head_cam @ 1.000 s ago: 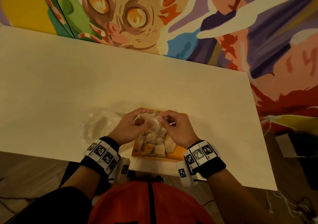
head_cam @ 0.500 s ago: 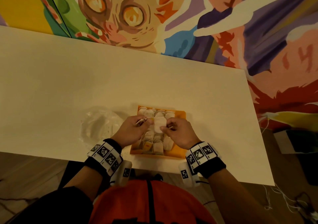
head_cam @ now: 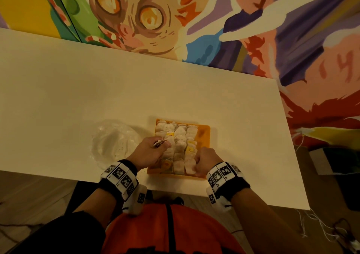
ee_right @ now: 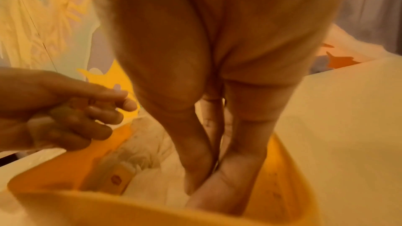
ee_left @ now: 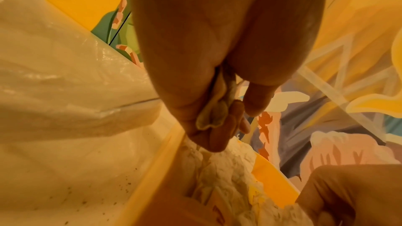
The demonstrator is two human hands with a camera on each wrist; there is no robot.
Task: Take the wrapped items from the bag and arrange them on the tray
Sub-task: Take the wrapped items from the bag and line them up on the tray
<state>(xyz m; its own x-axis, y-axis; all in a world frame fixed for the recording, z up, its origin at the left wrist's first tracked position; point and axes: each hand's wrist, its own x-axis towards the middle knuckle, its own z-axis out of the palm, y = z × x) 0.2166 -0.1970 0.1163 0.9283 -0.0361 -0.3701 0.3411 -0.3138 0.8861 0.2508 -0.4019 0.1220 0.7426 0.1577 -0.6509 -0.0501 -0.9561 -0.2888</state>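
While left hand (head_cam: 150, 152) pinches strings | right hand (head_cam: 204, 163) fingers curled, pressing wrapped item (head_cam: 190, 167) | seat it flat in tray (head_cam: 204, 134) row.

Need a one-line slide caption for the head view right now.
Left hand pinches tea-bag strings while right hand presses a bag into the orange tray; plastic bag lies beside it.

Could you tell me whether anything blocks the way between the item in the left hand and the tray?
Nothing visible does. The left hand pinches a wrapped item right above the tray's left edge; only the items already arranged lie beneath, leaving bare tray on the right.
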